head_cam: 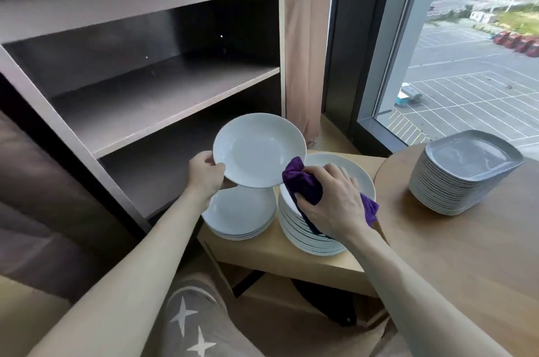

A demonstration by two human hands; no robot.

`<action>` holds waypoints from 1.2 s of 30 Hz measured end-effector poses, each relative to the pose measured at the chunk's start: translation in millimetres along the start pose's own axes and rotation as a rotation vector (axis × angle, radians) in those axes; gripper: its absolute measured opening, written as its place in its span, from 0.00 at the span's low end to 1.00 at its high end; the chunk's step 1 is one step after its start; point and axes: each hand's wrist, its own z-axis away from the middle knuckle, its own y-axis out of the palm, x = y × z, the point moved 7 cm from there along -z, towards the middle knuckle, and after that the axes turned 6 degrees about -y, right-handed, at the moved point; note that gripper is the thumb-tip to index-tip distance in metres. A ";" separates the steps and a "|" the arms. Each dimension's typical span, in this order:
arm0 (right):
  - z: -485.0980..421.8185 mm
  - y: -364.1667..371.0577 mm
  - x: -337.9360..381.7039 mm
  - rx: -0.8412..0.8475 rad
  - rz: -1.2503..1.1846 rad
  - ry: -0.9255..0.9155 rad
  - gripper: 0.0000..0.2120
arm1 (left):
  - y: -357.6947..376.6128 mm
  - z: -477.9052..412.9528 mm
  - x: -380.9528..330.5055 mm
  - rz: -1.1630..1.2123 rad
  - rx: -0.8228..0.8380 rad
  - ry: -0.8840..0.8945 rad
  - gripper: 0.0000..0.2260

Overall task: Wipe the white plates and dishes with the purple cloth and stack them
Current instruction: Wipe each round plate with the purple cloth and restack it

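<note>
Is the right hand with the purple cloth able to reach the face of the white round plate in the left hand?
Probably yes. The right hand, gripping the purple cloth, is right beside the white round plate that the left hand holds up, and nothing stands between them.

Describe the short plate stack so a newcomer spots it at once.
Beside the dark shelf unit stands a low pale table with two stacks of round white plates. The short stack is the left one, below the plate in the left hand. The tall stack beside it sits under the right hand and purple cloth.
</note>
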 end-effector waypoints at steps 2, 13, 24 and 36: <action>0.1 6.3 3.7 0.027 0.011 -0.009 0.22 | -17.3 -3.2 18.2 0.077 -0.056 -0.058 0.11; 2.4 16.6 -1.9 0.077 0.029 0.026 0.21 | -55.6 -3.1 121.2 0.045 -0.179 -0.299 0.17; 4.7 15.1 -11.6 0.089 0.056 0.055 0.18 | -41.9 1.0 139.7 -0.082 -0.199 -0.276 0.14; -3.2 -3.9 -50.0 0.159 0.240 0.177 0.12 | -46.8 -0.2 130.8 -0.605 -0.128 -0.254 0.17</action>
